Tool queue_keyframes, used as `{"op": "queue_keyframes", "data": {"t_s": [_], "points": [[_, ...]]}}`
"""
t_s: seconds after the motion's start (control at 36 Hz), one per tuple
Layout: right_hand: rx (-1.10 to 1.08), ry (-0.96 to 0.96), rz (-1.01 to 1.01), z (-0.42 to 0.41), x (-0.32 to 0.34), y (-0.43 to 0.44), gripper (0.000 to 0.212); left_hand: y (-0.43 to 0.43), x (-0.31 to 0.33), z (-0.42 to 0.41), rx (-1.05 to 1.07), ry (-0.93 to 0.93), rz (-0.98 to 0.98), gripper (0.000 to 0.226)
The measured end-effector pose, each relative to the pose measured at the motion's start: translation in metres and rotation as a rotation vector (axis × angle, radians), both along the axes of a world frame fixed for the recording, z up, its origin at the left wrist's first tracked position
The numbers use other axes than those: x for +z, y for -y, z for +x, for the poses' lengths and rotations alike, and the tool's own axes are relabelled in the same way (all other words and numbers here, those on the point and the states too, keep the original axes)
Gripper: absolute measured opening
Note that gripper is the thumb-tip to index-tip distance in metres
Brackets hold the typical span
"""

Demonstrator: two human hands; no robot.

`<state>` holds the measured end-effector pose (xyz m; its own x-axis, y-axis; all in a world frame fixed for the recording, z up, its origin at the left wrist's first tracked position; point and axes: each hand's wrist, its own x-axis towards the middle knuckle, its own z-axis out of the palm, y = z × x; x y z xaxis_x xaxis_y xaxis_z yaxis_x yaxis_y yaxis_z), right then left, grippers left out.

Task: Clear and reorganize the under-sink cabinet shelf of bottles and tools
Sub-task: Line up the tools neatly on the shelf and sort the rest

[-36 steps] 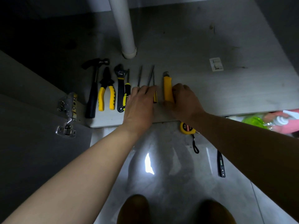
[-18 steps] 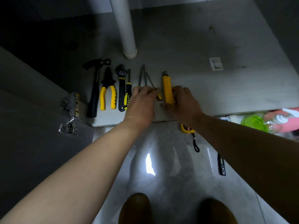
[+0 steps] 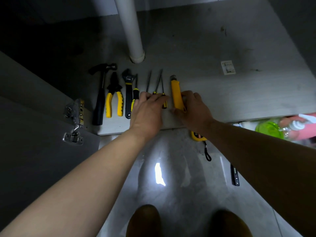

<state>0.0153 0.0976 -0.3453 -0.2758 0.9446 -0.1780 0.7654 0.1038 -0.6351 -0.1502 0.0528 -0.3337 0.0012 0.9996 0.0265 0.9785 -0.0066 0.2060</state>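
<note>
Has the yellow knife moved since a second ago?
No. The yellow knife keeps its place on the shelf, just right of the white pipe, tip pointing back, right hand pinching its grip.

One white pipe stands on the shelf. In the row in front of the pipe lie one hammer, one pair of pliers, one adjustable wrench and one yellow utility knife. The row holds four screwdrivers: one thick-handled screwdriver and three thin screwdrivers. Right of the pipe lies one paper label. Left of the pipe is one metal hinge. On the floor, further in front of the pipe, are one tape measure, one slim black tool and two brown shoes. Far right of the pipe, the bottles overlap too much to count.
</note>
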Motion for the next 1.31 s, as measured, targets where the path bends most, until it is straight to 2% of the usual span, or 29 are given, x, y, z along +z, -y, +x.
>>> {"op": "queue_keyframes", "data": {"t_s": [0.11,0.22,0.33,0.44,0.64,0.78,0.89,0.97,1.06,1.17,1.25,1.31], "points": [[-0.009,0.003,-0.009,0.000,0.001,0.000,0.058,-0.002,0.003,-0.003,-0.029,-0.002,-0.068,0.073],[-0.007,0.005,-0.021,0.000,0.002,0.000,0.058,-0.005,0.006,-0.006,-0.041,-0.002,-0.135,0.070],[-0.004,0.002,-0.028,0.000,0.004,0.000,0.058,-0.006,0.010,-0.006,-0.042,0.007,-0.143,0.064],[0.001,-0.006,-0.038,-0.001,0.004,0.001,0.059,-0.008,0.010,-0.006,-0.059,0.006,-0.165,0.074],[-0.017,-0.015,-0.035,0.000,0.004,0.000,0.052,-0.012,0.012,-0.009,-0.040,0.054,-0.155,0.077],[-0.048,0.003,0.038,0.002,0.009,0.004,0.039,-0.005,0.010,-0.017,-0.044,0.135,-0.072,0.080],[-0.055,0.111,0.106,-0.001,0.013,0.008,0.043,-0.006,0.013,-0.030,0.122,0.336,-0.071,0.068],[-0.029,0.270,0.305,-0.005,0.020,0.010,0.055,-0.008,0.018,-0.033,0.109,0.229,-0.102,0.060],[0.117,0.248,0.435,-0.018,0.030,0.009,0.050,-0.011,0.023,-0.030,0.099,0.115,-0.177,0.066],[0.347,0.157,0.254,-0.044,0.031,0.008,0.046,-0.017,0.028,-0.030,0.078,0.022,-0.287,0.069],[0.368,0.140,0.139,-0.056,0.026,0.010,0.056,-0.020,0.029,-0.033,0.039,-0.030,-0.338,0.076],[0.356,0.145,0.142,-0.059,0.023,0.011,0.058,-0.020,0.029,-0.034,0.014,-0.059,-0.365,0.082]]}}
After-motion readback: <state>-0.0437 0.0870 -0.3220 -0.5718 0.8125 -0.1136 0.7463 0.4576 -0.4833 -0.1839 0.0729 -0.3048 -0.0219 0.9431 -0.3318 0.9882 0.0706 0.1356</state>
